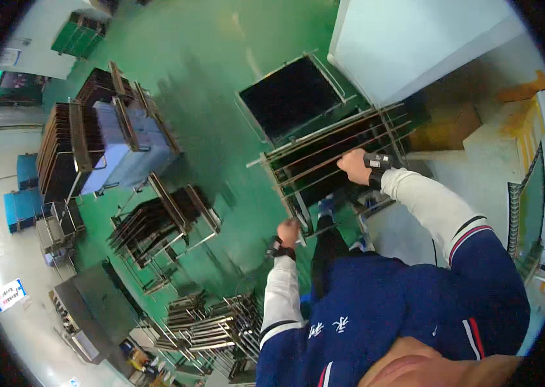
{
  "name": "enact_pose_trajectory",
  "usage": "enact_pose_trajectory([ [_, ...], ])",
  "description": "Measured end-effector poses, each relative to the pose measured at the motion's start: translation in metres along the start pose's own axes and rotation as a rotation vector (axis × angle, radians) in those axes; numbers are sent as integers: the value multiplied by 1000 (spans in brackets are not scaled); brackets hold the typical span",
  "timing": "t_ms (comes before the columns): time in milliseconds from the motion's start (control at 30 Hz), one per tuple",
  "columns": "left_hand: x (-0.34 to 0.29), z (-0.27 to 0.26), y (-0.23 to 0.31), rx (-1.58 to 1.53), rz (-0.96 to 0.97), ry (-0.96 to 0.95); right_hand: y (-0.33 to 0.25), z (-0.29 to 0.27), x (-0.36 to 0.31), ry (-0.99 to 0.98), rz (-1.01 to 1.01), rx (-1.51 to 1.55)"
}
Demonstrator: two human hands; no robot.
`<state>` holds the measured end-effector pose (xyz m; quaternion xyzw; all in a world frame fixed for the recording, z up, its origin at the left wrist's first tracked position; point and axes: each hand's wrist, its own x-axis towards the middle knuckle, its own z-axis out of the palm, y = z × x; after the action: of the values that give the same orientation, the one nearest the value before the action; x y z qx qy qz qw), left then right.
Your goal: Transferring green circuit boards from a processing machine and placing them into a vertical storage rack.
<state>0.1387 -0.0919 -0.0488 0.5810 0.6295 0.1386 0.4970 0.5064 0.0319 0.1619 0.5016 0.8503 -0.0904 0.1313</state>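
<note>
A low metal rack cart [324, 160] with long thin rods across its top stands on the floor in front of me. My right hand [353, 166] is closed over its rods, toward the right side. My left hand [289, 232] is curled into a fist at the rack's near left corner; the fingers are slightly blurred and partly hidden. Each wrist carries a dark strapped device, the clearer one being the right wrist device [377, 161]. Below the rods the rack's inside is dark, and my shoes show beside its near edge.
Just beyond stands another rack with a dark top [291, 97]. A large white cabinet [414, 45] rises at the upper right, near a cardboard box [449, 132]. To the left are racks of dark panels [69, 145], a lower rack [156, 226] and several stacked metal frames [204, 329].
</note>
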Motion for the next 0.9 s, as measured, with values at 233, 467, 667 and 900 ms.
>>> enact_pose_trajectory([
  [233,72,-165,145,-272,-10,366,-16,-22,-26,-61,79,195],
  [467,200,-217,282,210,340,81,-20,-28,-23,0,142,280],
  [667,292,-108,290,897,475,-411,-18,-10,-19,192,190,201],
  [900,304,-38,228,994,339,-719,-27,-10,-23,44,180,232],
])
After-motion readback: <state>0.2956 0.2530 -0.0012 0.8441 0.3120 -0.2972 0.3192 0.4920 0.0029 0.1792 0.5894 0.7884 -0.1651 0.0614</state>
